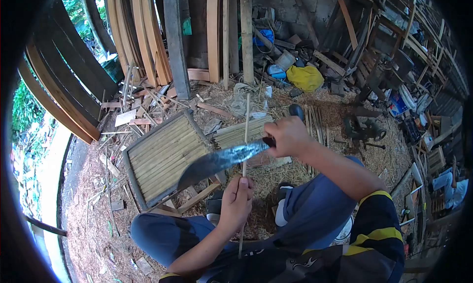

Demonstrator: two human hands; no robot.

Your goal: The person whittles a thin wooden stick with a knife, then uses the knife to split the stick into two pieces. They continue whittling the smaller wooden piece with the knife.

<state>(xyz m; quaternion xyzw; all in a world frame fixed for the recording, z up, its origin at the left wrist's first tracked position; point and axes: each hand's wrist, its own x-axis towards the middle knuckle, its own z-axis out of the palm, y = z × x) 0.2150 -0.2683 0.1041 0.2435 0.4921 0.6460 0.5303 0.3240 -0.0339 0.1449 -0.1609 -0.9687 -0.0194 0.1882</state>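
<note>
My right hand (pixel 288 136) is wrapped round the handle of a broad machete (pixel 217 162), whose blade points left and crosses in front of a thin wooden stick (pixel 247 118). Below the blade, my left hand (pixel 237 199) grips that stick, which stands roughly vertical in view. To the left of my hands a slatted panel (pixel 167 155) with a dark frame lies tilted on the ground. Just behind the blade is a bundle of thin strips (pixel 246 131).
Tall boards (pixel 214 36) and a post (pixel 176 46) stand at the back. A yellow cloth bundle (pixel 305 78) lies behind my right hand. Wood scraps and shavings litter the ground. A rusty metal tool (pixel 364 130) sits at the right.
</note>
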